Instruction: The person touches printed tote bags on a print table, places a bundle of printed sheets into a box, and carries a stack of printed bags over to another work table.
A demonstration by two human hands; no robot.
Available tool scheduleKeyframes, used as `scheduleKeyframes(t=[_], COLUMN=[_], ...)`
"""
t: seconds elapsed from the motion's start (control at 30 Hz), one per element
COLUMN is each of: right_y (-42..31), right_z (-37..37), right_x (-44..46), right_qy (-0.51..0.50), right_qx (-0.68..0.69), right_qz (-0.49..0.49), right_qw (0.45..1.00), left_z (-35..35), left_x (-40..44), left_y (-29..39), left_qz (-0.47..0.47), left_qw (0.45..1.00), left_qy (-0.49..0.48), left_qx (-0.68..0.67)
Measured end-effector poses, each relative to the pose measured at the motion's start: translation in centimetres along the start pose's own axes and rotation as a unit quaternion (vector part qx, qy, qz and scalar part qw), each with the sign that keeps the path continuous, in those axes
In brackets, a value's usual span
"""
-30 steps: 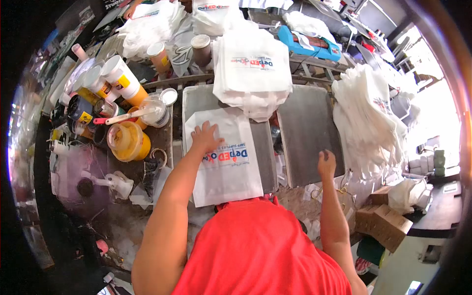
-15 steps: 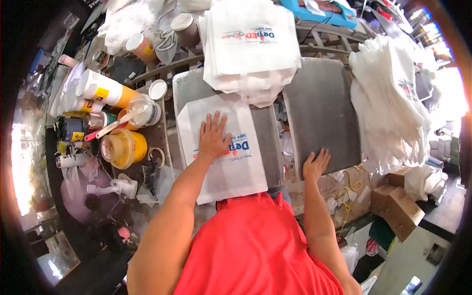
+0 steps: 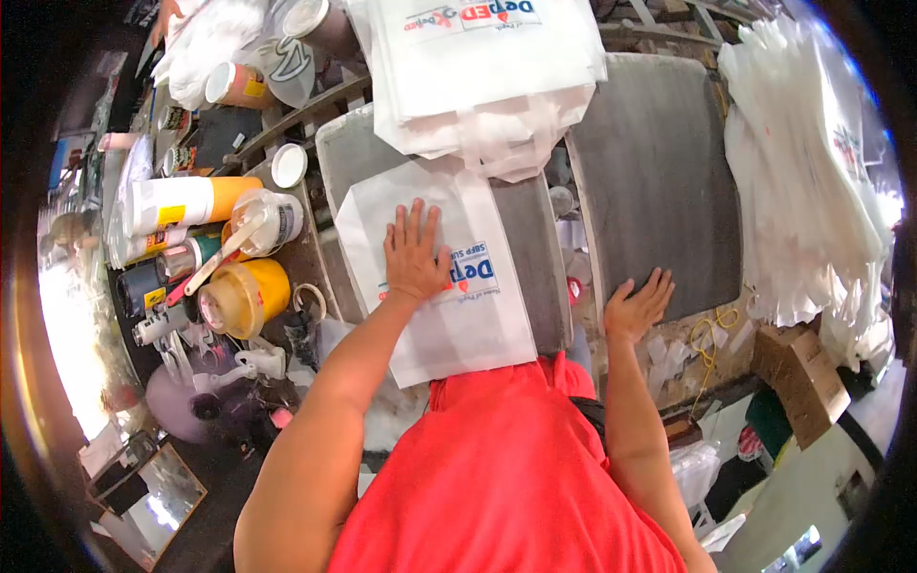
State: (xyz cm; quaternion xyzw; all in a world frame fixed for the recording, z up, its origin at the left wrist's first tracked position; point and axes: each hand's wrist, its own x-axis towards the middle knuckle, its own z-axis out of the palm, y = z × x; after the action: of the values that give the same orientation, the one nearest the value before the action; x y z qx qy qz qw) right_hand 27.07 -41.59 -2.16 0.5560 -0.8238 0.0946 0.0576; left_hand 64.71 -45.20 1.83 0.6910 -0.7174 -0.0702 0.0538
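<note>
My left hand (image 3: 417, 253) lies flat with fingers spread on a white fabric bag (image 3: 463, 334), partly covering its blue and red print. The bag rests on the left grey board (image 3: 530, 239), its near edge close to the red shirt. Fingers stretched out, my right hand (image 3: 638, 306) touches the near edge of the right grey board (image 3: 659, 172) and holds nothing. Beyond the left hand, a stack of printed white bags (image 3: 478, 72) sits over the far part of the left board, handles hanging toward me.
Many white bags (image 3: 802, 181) hang in a bunch at right. On the left are a yellow tub (image 3: 263, 291), a white-and-orange container (image 3: 177, 203) and a spatula (image 3: 224, 253) across a clear jar. A cardboard box (image 3: 802, 387) and yellow cord (image 3: 705, 339) are at lower right.
The view has shifted, so the boards and stack appear higher and larger. Both hands keep nearly the same places, the left on the bag and the right at the board's edge.
</note>
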Motion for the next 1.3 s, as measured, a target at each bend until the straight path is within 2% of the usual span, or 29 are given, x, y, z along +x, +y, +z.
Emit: scheduleKeyframes(t=[0.13,0.53,0.73,0.8,1.0,1.07,1.3], right_y=[-0.4,0.6,0.2,0.9,0.9,1.1,1.5], right_z=[-0.1,0.4,0.2,0.2,-0.4,0.0,0.4], right_x=[-0.1,0.0,-0.3,-0.1,0.1,-0.1,-0.4], right_qy=[-0.032,-0.027,-0.051,-0.039,-0.069,-0.035,-0.027], right_qx=[-0.003,-0.010,0.005,0.005,0.021,0.053,0.081], right_qz=[0.023,0.015,0.048,0.019,0.067,0.047,0.054], right_qw=[0.999,0.999,0.998,0.999,0.995,0.997,0.995], left_z=[0.3,0.4,0.5,1.1,1.8,2.1,2.8], left_x=[-0.2,-0.3,-0.5,-0.7,-0.9,-1.0,-1.2], left_y=[-0.2,0.3,0.5,0.8,0.9,0.8,0.6], left_qz=[-0.003,-0.019,0.001,0.004,0.036,0.046,0.058], left_qw=[1.000,1.000,1.000,0.999,0.998,0.996,0.994], left_qy=[0.018,0.002,0.023,0.034,0.040,0.069,0.076], left_qx=[-0.006,0.007,0.022,0.025,0.035,0.035,0.059])
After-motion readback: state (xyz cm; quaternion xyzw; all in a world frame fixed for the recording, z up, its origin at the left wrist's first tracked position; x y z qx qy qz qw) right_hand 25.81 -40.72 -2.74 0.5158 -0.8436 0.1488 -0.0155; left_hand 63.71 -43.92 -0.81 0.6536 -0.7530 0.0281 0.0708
